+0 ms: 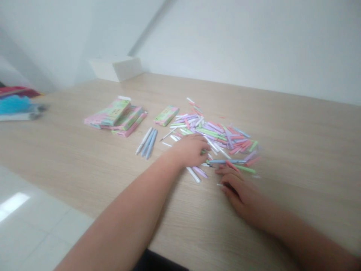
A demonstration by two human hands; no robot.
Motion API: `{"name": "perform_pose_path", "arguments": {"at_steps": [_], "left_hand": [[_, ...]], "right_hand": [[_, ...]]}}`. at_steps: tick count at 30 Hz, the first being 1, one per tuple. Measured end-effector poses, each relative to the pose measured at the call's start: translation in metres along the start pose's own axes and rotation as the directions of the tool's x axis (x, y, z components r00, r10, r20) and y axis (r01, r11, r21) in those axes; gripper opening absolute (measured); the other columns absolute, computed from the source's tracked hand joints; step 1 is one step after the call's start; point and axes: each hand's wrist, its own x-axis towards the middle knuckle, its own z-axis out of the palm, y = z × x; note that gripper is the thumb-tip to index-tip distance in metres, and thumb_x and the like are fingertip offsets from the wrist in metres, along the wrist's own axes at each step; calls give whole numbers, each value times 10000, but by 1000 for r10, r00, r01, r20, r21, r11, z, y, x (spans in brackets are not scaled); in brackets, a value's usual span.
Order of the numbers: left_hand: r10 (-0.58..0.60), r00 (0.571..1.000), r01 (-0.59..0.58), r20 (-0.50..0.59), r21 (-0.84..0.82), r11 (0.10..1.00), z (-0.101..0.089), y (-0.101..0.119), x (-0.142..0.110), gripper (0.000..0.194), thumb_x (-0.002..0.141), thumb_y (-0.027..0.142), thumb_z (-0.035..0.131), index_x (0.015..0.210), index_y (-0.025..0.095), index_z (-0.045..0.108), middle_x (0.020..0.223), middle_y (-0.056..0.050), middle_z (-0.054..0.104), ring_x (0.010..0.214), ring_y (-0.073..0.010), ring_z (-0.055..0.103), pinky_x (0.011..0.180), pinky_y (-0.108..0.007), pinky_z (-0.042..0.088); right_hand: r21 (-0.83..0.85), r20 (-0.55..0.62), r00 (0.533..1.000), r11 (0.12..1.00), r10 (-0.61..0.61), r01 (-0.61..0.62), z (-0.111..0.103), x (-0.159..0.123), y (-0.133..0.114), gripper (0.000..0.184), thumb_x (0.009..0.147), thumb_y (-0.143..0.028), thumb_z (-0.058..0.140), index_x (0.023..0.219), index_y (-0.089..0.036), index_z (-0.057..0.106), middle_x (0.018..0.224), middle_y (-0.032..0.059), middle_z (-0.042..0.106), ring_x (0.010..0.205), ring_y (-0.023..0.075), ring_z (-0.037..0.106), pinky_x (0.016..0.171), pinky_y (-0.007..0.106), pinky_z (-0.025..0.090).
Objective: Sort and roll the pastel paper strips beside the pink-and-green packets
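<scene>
A loose pile of pen parts [214,131], with slim barrels and sticks in white, purple, green and coral, is spread over the table. My left hand [193,149] rests at its near left side, fingers curled down among the pieces; blur hides what they grip. To the right, my right hand [237,190] lies low by the near edge of the pile, fingers bent toward the thumb. A small white tip [219,184] shows at those fingers, too blurred to name. Just beyond the hands lies a blue pen [228,161], and a green barrel [245,169] is beside it.
Left of the pile, several blue-grey pens [147,143] lie side by side. Behind them are a stack of pink and green boxes [115,116] and one single box [167,115]. A white box [117,68] stands near the wall; a blue item [15,104] sits far left.
</scene>
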Motion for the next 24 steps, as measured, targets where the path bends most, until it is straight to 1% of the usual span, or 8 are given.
{"name": "perform_pose_path", "arguments": {"at_steps": [2,5,10,13,15,17,20,24], "left_hand": [[-16,1000,16,9,17,1000,4,4,1,286,903,310,595,1107,238,782,1202,-64,715,1220,-260,605,1140,-414,434],[-45,999,43,31,42,998,5,10,2,285,905,278,569,1095,241,778,1187,-65,710,1216,-259,601,1111,-413,449],[-91,995,89,46,44,995,-8,16,-1,288,955,253,489,1036,206,762,1079,-85,719,1065,-246,646,972,-379,506],[-82,990,86,116,-34,996,-16,18,-3,250,922,217,520,999,220,758,1031,-62,738,992,-225,665,889,-338,516],[-51,984,65,168,-81,995,-16,21,-4,204,889,230,567,961,225,758,986,-50,743,954,-223,671,853,-332,515],[-33,980,53,194,-101,993,-14,25,-4,177,862,259,606,950,226,756,963,-49,737,933,-227,670,829,-333,514],[-15,982,32,187,-89,996,-8,30,-4,190,842,280,630,981,222,746,1011,-62,719,958,-231,661,844,-337,516],[1,989,1,146,-9,1000,-1,41,-2,201,883,336,619,997,211,729,1042,-80,696,1007,-252,648,899,-373,523]], "right_hand": [[23,-34,999,1000,18,-17,1,1,2,79,999,-211,527,1027,-260,582,1360,91,643,1398,271,523,1235,600,344],[48,-80,997,999,13,-9,0,1,4,126,984,-198,552,1082,-270,583,1293,75,672,1345,268,565,1259,619,274],[91,-119,993,996,11,0,1,0,3,188,954,-186,579,1113,-286,586,1209,56,698,1284,279,608,1266,618,251],[104,-127,991,994,36,-22,2,-1,2,166,953,-206,576,1096,-289,589,1161,57,708,1259,292,620,1223,597,344],[108,-152,986,993,64,-48,3,-2,2,156,963,-225,561,1103,-288,590,1171,66,705,1240,299,627,1164,577,420],[110,-183,977,990,112,-93,4,-1,2,152,981,-247,538,1119,-281,590,1166,73,701,1174,294,647,1093,550,480],[100,-202,963,982,179,-162,4,0,3,141,997,-273,518,1118,-267,591,1080,71,692,1009,268,663,961,484,539],[87,-251,944,976,215,-199,3,1,6,136,1006,-302,510,1099,-256,599,1051,71,682,928,258,638,842,425,529]]}}
